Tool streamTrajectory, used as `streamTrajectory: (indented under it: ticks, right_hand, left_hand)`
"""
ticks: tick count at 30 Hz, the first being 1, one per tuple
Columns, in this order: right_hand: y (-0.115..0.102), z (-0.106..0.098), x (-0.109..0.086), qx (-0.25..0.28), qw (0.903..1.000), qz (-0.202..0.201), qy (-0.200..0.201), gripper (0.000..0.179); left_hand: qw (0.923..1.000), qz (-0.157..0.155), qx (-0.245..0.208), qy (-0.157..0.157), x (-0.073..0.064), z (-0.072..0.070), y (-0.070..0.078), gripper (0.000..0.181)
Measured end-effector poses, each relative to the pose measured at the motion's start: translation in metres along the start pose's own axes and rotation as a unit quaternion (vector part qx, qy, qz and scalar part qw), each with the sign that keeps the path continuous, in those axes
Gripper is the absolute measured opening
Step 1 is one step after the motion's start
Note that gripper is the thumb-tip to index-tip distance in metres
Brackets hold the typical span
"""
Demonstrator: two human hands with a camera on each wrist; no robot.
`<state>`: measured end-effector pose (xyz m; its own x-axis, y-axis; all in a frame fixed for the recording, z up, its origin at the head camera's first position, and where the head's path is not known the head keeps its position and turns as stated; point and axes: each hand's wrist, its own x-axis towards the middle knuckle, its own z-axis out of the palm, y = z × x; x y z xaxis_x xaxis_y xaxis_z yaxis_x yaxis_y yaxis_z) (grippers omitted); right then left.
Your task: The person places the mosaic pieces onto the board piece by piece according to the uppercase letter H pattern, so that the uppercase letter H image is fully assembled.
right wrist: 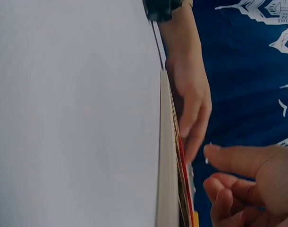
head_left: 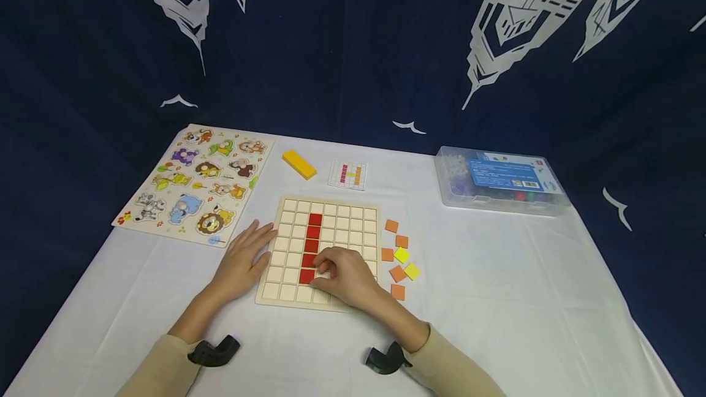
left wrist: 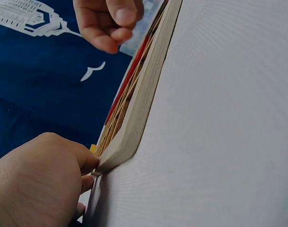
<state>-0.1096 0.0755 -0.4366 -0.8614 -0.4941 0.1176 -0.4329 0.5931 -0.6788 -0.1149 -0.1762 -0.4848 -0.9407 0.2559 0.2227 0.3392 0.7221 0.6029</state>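
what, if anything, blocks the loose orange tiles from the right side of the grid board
From the square orange tiles, nothing visible blocks the upper right cells; only the rim of the wooden grid board lies between. Lower down, the right hand covers part of that side in the head view.

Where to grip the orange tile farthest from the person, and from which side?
I'd pinch that orange tile by left and right edges, from above and its far side: it lies flat, the other loose tiles sit nearer, and a gap separates it from the board.
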Motion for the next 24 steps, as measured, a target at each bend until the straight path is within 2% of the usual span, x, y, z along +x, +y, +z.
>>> streamTrajectory:
  ticks: [5, 8, 16, 24]
  right_hand:
    - [0.014, -0.024, -0.008, 0.026, 0.9991, -0.022, 0.024, 0.026]
    - [0.025, -0.043, -0.016, 0.027, 0.9984, -0.018, 0.045, 0.027]
    - [0.061, -0.083, -0.042, -0.009, 0.9934, 0.037, 0.108, 0.026]
    - [0.091, -0.101, -0.06, -0.028, 0.9853, 0.092, 0.141, 0.026]
  left_hand:
    - [1.0, -0.004, 0.004, -0.002, 0.0, 0.001, 0.001, 0.046]
    - [1.0, -0.007, 0.006, -0.004, 0.0, 0.001, 0.002, 0.046]
    - [1.0, -0.005, 0.002, -0.001, 0.0, 0.0, 0.002, 0.046]
    - [1.0, 0.0, 0.002, 0.002, 0.0, 0.001, 0.001, 0.045]
